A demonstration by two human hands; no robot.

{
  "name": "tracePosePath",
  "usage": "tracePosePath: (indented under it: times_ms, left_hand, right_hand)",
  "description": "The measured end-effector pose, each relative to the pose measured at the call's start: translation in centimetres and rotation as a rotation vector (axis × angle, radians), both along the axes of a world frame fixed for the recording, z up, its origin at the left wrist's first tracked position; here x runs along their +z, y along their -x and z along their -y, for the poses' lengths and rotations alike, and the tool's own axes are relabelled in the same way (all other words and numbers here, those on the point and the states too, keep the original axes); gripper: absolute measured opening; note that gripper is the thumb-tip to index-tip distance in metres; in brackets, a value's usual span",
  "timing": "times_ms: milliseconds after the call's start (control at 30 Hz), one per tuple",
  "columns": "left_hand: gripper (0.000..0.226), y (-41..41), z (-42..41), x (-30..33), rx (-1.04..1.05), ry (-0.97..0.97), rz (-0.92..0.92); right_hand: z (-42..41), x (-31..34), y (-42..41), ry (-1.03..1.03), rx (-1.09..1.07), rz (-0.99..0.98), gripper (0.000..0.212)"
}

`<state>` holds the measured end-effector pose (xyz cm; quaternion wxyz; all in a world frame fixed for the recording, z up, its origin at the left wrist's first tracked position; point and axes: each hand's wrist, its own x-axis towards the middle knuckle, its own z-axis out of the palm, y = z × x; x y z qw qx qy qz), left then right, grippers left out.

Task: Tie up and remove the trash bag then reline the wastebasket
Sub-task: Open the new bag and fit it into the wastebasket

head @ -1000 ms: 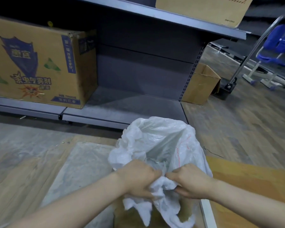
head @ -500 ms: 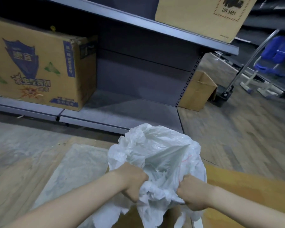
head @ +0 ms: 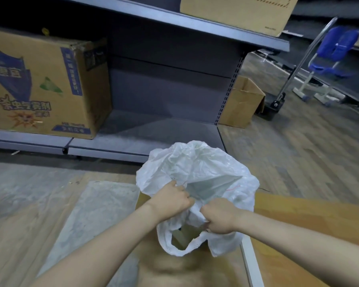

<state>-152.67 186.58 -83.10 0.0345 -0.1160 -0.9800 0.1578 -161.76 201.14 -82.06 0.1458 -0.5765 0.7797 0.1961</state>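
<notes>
White bag [head: 197, 168] bulging upward, mouth facing the camera, left hand [head: 171, 200] and right hand [head: 220, 219] fisted on its rim, wastebasket hidden

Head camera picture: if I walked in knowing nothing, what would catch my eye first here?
Most likely the crumpled white trash bag in the lower middle, its plastic gripped by the left hand and the right hand. Next, the big printed cardboard box sitting on the low grey shelf at the left. Far right, a blue chair stands on the wooden floor.
</notes>
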Motion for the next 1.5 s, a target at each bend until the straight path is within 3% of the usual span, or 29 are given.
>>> tracePosePath:
  times_ms: [100, 167, 200, 233, 267, 300, 367, 433, 500, 567, 600, 700, 767, 833, 900, 1033, 1100, 1233, 1333, 1400, 1433, 1500]
  left_hand:
    - [0.038, 0.5, 1.0, -0.4, 0.005, -0.016, -0.036]
    - [0.035, 0.2, 1.2, 0.8, 0.057, -0.044, 0.008]
    - [0.028, -0.2, 1.3, 1.6, 0.084, -0.060, 0.051]
    - [0.026, -0.3, 1.2, 1.8, 0.089, -0.073, 0.083]
    - [0.036, -0.3, 1.2, 1.6, 0.070, -0.084, 0.113]
    - [0.047, -0.5, 0.9, 1.7, 0.069, -0.127, 0.186]
    - [0.060, -0.8, -0.3, 1.7, 0.024, -0.228, 0.245]
    - [0.062, -1.0, -0.7, 1.0, -0.006, -0.271, 0.282]
    - [0.088, -1.3, -0.1, 0.9, 0.055, -0.275, 0.222]
    - [0.113, -1.2, 1.8, 1.0, 0.218, -0.398, 0.120]
    - [0.111, -1.0, 2.9, 1.0, 0.343, -0.513, 0.059]
    - [0.069, 0.0, 5.4, 0.0, 0.693, -0.930, -0.057]
    - [0.070, 0.8, 5.7, -0.4, 0.783, -1.200, -0.107]
    - [0.076, 1.5, 5.7, -0.8, 0.852, -1.327, -0.241]
    - [0.079, 2.1, 5.9, -1.0, 0.909, -1.396, -0.300]
    - [0.099, 2.8, 6.6, -1.4, 1.080, -1.787, 0.079]
    - [0.072, 2.7, 6.5, -1.2, 1.074, -1.785, 0.224]
    - [0.014, 3.9, 7.4, -1.4, 0.989, -2.164, 0.073]
    - [0.020, 4.0, 7.6, -1.9, 1.099, -2.383, -0.026]
    - [0.025, 3.8, 6.7, -2.1, 1.022, -2.375, 0.048]
    - [0.023, 3.7, 5.9, -2.1, 1.035, -2.346, -0.011]
    - [0.014, 3.4, 5.3, -3.8, 1.221, -2.165, -0.438]
  right_hand:
    - [-0.1, 1.2, 0.8, 0.108, 0.014, 0.082, 0.047]
    - [-0.9, 1.9, 2.9, 0.105, 0.051, 0.034, 0.057]
    - [-1.5, 2.0, 3.9, 0.103, 0.039, 0.012, 0.055]
    - [-2.0, 1.8, 4.5, 0.123, 0.037, -0.008, 0.038]
    - [-2.4, 1.2, 4.9, 0.144, 0.069, -0.065, 0.017]
    - [-2.7, 0.7, 4.8, 0.173, 0.094, -0.125, 0.011]
    - [-2.9, -0.3, 4.2, 0.185, 0.078, -0.166, 0.024]
    - [-2.8, -0.7, 3.4, 0.225, 0.090, -0.191, 0.021]
    - [-3.0, -0.8, 2.9, 0.258, 0.114, -0.200, 0.018]
    - [-3.6, -0.8, 2.8, 0.256, 0.095, -0.137, 0.013]
    - [-4.0, -0.9, 3.0, 0.254, 0.079, -0.081, 0.008]
    - [-4.1, -0.8, 3.1, 0.234, 0.062, -0.045, 0.008]
    - [-4.3, -0.7, 2.8, 0.208, 0.053, -0.048, 0.012]
    - [-4.3, -0.5, 2.8, 0.203, 0.083, -0.063, 0.028]
    - [-4.4, -0.7, 3.1, 0.228, 0.079, -0.025, 0.031]
    - [-4.5, -1.0, 3.5, 0.230, 0.071, -0.042, 0.041]
    - [-4.6, -1.4, 3.6, 0.205, 0.050, 0.001, 0.028]
    - [-4.2, -1.0, 3.6, 0.177, 0.046, -0.010, 0.008]
    - [-4.1, -1.1, 3.6, 0.200, 0.032, 0.042, 0.009]
    - [-4.2, -1.0, 3.6, 0.210, 0.022, 0.057, 0.007]
    - [-4.2, -1.0, 3.7, 0.221, 0.021, 0.053, 0.007]
    - [-4.3, -1.0, 3.7, 0.225, 0.022, 0.053, 0.009]
